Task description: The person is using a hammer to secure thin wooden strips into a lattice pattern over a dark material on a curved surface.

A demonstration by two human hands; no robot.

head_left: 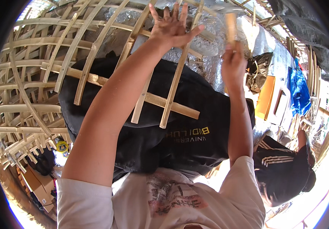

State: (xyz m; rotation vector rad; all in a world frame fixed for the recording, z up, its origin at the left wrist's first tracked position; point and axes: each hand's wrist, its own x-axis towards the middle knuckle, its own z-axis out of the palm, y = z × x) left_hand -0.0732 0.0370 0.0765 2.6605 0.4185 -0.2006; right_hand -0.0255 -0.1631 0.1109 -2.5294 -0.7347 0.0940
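My left hand (pixel 172 28) reaches to the far side with its fingers spread. It rests on the split-bamboo slats (pixel 137 28) of a crossed lattice and grips nothing that I can see. To its right my right hand (pixel 233 65) is closed around a short wooden stick (pixel 231 28), raised and blurred by motion. What lies inside that fist is hidden. One crosspiece (pixel 172 107) of the lattice runs over a black cloth (pixel 202 95) in front of me, and several slats cross it with their ends pointing my way.
More woven bamboo frames (pixel 27 86) stack up on the left. Below them are a cardboard box (pixel 36 187) and a yellow-labelled container (pixel 62 147). On the right, a person in dark clothes (pixel 283 168) sits near a blue plastic bag (pixel 299 89) and an orange-sided box (pixel 265 99).
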